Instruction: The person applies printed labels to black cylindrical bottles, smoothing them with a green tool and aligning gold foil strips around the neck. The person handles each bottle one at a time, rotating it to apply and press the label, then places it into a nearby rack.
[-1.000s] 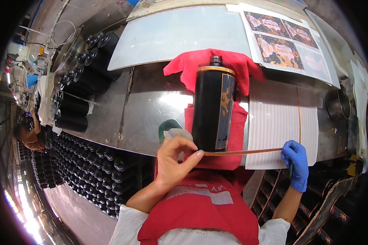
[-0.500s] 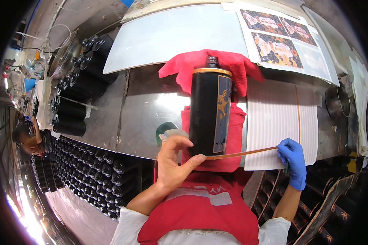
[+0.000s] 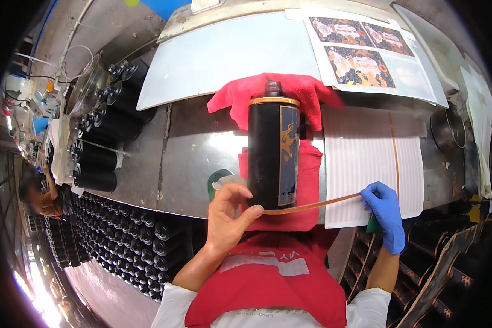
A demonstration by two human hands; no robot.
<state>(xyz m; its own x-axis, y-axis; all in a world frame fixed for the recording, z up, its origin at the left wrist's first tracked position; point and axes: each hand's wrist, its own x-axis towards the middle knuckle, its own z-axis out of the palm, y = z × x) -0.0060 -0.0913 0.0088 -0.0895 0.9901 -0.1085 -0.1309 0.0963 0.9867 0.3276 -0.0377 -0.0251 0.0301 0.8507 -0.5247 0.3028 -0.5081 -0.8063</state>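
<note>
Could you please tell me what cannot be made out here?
In the head view:
Both ends of the held orange strip: covered by the left hand and gloved right hand.
Underside of the black bottle: hidden by its own body.
Kind of the green object: partly hidden by the right hand.
Hands of the co-worker: too small, blurred.

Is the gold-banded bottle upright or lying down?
Lying down: the bottle lies lengthwise over the red cloth, neck pointing away, base near the left hand.
</note>
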